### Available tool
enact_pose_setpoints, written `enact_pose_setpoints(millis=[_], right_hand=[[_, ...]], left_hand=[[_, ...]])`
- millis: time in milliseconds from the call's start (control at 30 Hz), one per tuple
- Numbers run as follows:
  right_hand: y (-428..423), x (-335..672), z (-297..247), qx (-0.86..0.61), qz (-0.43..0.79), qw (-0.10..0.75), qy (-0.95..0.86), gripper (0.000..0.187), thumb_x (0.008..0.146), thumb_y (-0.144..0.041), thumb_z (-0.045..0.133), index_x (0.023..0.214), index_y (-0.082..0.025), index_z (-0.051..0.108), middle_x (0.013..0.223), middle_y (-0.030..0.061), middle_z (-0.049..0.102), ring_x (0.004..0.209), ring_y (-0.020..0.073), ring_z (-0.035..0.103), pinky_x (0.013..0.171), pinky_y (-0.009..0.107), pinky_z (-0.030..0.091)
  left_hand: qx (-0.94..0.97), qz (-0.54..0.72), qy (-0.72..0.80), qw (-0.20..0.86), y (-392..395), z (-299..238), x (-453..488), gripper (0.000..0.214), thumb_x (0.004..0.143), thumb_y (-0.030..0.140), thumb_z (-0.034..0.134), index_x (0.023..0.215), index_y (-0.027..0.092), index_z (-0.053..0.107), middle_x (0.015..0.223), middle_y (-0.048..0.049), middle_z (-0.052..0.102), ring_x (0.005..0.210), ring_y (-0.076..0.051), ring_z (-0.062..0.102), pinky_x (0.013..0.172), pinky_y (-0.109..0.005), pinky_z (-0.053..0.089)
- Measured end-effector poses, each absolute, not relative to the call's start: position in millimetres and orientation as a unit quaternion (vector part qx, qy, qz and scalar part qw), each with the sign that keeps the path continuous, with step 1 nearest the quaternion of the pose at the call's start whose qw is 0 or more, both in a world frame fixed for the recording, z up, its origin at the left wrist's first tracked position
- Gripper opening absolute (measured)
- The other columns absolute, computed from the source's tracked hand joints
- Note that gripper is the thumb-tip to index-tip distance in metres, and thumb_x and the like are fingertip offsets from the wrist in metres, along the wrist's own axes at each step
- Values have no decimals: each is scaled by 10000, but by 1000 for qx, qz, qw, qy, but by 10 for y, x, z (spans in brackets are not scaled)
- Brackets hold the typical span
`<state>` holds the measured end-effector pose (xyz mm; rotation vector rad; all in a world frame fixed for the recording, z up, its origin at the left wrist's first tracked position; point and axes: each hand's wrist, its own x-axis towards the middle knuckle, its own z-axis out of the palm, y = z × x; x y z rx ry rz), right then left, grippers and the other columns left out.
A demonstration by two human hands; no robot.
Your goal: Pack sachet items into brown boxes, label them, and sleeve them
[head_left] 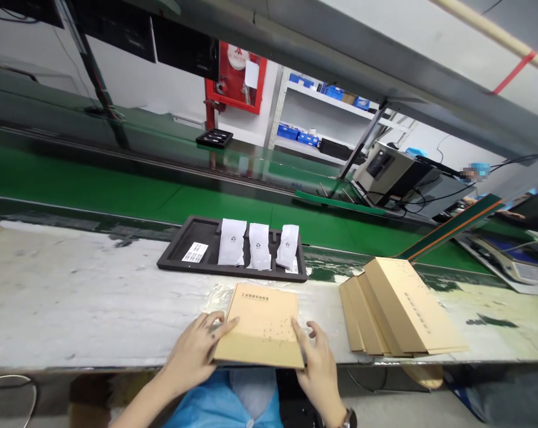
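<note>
1. Your left hand [192, 351] gripped the left edge of a kraft carton [260, 324], which lay at the front edge of the workbench [72, 291].
2. Behind the carton sat a black foam tray [206, 238] holding three white sachets [258, 245].
3. Your right hand [317, 368] gripped the carton's right edge.
4. Farther right, more kraft cartons [398, 309] lay fanned in an overlapping row.

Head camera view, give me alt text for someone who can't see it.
The left hand and right hand hold a kraft booklet at a bench edge. Beyond it, a black foam tray holds three white pouches, with a booklet stack to the right. A green conveyor belt runs behind.
</note>
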<state>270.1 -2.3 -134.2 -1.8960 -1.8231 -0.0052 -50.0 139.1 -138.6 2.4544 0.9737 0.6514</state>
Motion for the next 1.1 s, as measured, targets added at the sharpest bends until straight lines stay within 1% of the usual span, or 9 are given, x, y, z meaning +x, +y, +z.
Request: enact_pose_setpoints(millis=[167,300,367,433,533,633,867,1033,1100], right_hand=[[-124,2628,-1461,-676,90,259,-684,722,926,-276,526,1593,-284,249,1493,94,490,1316,309,519,1019,460,517],[225,2599,-1144,-709,143,332,-605,543,1003,-275,291,1538,-228,366,1360,115,599,1116,250,646,855,352,546],[527,2668,-884,-748,147,311,-568,524,1053,-385,188,1380,-199,552,1210,134,684,934,246,693,739,327,528],[847,2783,-623,-761,150,287,-562,600,1056,-502,196,1043,-173,698,848,126,726,704,250,678,620,314,472],[1237,2963,-308,-754,138,281,-578,574,1044,-530,273,781,-194,656,733,100,687,658,230,646,597,289,411],[1438,3083,-104,-727,130,291,-608,511,1044,-416,287,721,-202,621,715,60,675,691,205,639,637,272,411],[1353,3164,-45,-641,129,307,-691,250,992,-315,465,1043,-209,686,734,2,695,647,176,647,644,264,476],[1010,3015,-358,-624,56,363,-690,313,1031,-266,394,1207,-197,643,1117,101,718,1012,228,686,904,346,532],[875,2950,-504,-623,27,380,-683,336,1046,-270,382,1269,-195,622,1146,118,705,1028,238,684,907,361,537]], left_hand=[[883,164,374,231,1297,-1502,-520,885,756,120,562,1565,356,295,1307,-59,636,1104,-285,616,961,-419,486],[841,190,427,274,1475,-1261,-240,742,788,138,477,1513,274,400,1363,-47,635,1153,-237,645,949,-326,504],[813,190,483,265,1683,-1001,-72,492,930,256,389,1395,241,548,1231,-69,710,1069,-253,689,886,-324,518],[794,187,528,239,1930,-712,70,482,1006,401,299,1255,190,654,998,-119,759,910,-304,716,776,-356,515],[785,189,551,210,2257,-330,195,498,996,487,335,1083,188,724,793,-117,732,776,-313,699,680,-337,460],[799,196,526,214,2437,-81,224,376,967,425,413,1070,235,721,761,-58,714,744,-259,678,657,-292,417],[833,186,443,274,2460,12,172,389,942,273,378,1228,229,637,653,14,655,616,-195,623,597,-253,389],[851,177,403,286,2290,-34,-2,415,977,314,351,1279,252,627,797,-17,705,671,-199,642,661,-263,415],[860,169,383,293,2213,-49,-69,402,986,319,349,1289,265,608,840,-20,711,687,-201,650,659,-259,419]])
